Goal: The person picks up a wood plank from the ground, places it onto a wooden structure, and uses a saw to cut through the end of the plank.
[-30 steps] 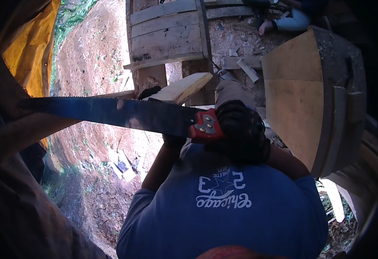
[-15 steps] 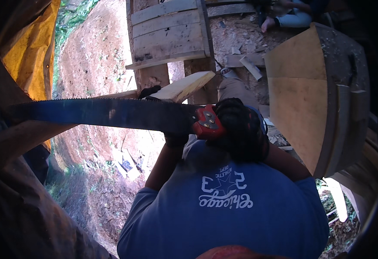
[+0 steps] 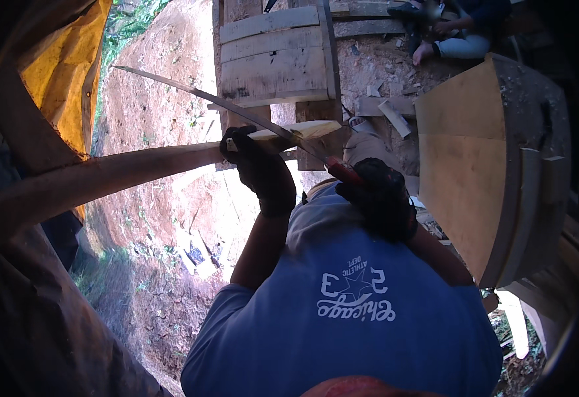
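Note:
My right hand [image 3: 382, 202], in a black glove, is closed around the red handle of a handsaw [image 3: 236, 109]. The long blade shows nearly edge-on, slanting up toward the far left. It crosses over a pale piece of wood [image 3: 319, 128] near that piece's right end; whether the teeth touch it I cannot tell. My left hand [image 3: 263, 172], also black-gloved, grips the wood left of the blade, its fingers bent over the edge. A long brown beam [image 3: 137, 165] runs leftward from beside that hand.
Beyond the wood stands a plank structure [image 3: 273, 66]. At right is a large plywood-sided wooden form [image 3: 464, 159]. A yellow tarp [image 3: 64, 79] hangs at left, with reddish dirt ground [image 3: 160, 99] below. Another person [image 3: 464, 43] sits at the far right among wood scraps.
The saw has turned from broadside to nearly edge-on, its tip swinging farther away and its handle lower over the wood. My left hand, mostly hidden behind the blade before, now shows.

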